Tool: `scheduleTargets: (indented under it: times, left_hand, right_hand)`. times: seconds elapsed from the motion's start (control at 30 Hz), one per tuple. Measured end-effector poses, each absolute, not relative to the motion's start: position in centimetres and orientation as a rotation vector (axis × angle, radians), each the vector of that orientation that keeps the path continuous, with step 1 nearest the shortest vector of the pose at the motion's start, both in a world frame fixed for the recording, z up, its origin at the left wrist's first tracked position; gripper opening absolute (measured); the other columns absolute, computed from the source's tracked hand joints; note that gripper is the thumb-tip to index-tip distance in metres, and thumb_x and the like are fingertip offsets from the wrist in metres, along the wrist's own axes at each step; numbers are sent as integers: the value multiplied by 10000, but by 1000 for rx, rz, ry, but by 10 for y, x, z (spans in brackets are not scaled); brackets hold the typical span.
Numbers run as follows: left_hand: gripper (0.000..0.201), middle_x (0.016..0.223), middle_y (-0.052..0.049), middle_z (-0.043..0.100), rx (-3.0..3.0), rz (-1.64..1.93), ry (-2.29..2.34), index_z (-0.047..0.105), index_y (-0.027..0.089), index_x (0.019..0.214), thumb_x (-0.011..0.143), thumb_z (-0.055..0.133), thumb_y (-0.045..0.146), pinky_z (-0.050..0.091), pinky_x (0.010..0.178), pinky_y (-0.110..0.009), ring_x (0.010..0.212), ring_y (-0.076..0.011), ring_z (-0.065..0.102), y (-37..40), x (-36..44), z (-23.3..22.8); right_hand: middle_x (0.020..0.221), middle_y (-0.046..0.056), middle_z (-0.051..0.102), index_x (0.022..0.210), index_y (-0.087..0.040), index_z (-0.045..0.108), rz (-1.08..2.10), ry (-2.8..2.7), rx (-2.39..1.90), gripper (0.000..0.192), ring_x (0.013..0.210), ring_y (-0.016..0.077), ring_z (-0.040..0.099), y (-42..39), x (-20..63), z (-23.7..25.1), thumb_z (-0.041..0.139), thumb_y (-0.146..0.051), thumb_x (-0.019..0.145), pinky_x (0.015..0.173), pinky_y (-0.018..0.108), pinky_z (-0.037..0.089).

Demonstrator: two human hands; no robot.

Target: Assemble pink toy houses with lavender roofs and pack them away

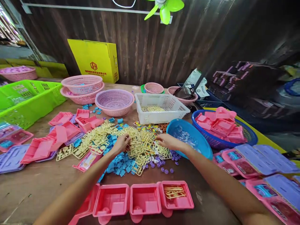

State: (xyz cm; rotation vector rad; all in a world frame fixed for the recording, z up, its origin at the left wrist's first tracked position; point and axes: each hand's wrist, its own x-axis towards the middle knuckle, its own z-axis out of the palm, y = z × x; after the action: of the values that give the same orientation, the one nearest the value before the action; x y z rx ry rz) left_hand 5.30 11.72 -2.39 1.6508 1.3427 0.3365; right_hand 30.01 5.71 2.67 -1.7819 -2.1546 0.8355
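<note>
A heap of cream plastic part frames (137,140) lies in the middle of the table, with small moulded pieces on the frames. At its left side my left hand (122,143) has its fingers curled in on the frames' edge. My right hand (170,141) reaches to the heap's right side, fingers stretched and slightly bent, nothing visible in them. Loose blue plastic pieces (122,164) and purple round pieces (161,162) lie around the heap. Closer to me stand pink boxes (145,200) in a row; the rightmost pink box (176,195) holds several cream frames.
Right of the heap, a tilted blue basin (201,140) holds clear pieces, beside a blue basket (252,137) of pink parts. A white basket (161,117) and a purple basket (114,101) stand behind. Pink trays (44,147) lie left; packed pink cases (243,165) lie right.
</note>
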Motion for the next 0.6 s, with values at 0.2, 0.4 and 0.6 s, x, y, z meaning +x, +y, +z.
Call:
scheduleTargets:
  times: [0.2, 0.4, 0.6]
  left_hand:
    - [181, 491, 29, 541, 1824, 193, 1417, 471, 183, 756, 879, 338, 180, 432, 440, -202, 436, -141, 588, 115, 65, -22]
    - [153, 866, -130, 636, 2166, 150, 1607, 581, 139, 813, 821, 428, 129, 484, 742, -345, 870, -250, 632, 102, 66, -11]
    - [426, 1321, -127, 465, 2547, 230, 1404, 495, 232, 1235, 815, 551, 274, 357, 996, -472, 1247, -298, 390, 88, 101, -17]
  right_hand:
    - [1355, 222, 414, 1230, -82, 488, 471, -2352, -2041, 509, 1298, 283, 346, 29, 300, -18, 343, 58, 763, 1000, 424, 352]
    - [1230, 233, 526, 1127, -75, 566, 276, -2558, -2053, 423, 1270, 330, 374, 55, 291, -27, 436, 43, 741, 989, 442, 370]
    - [1185, 203, 558, 1033, -113, 621, 241, -2651, -1995, 386, 1127, 283, 527, 64, 300, -20, 436, 45, 734, 903, 375, 444]
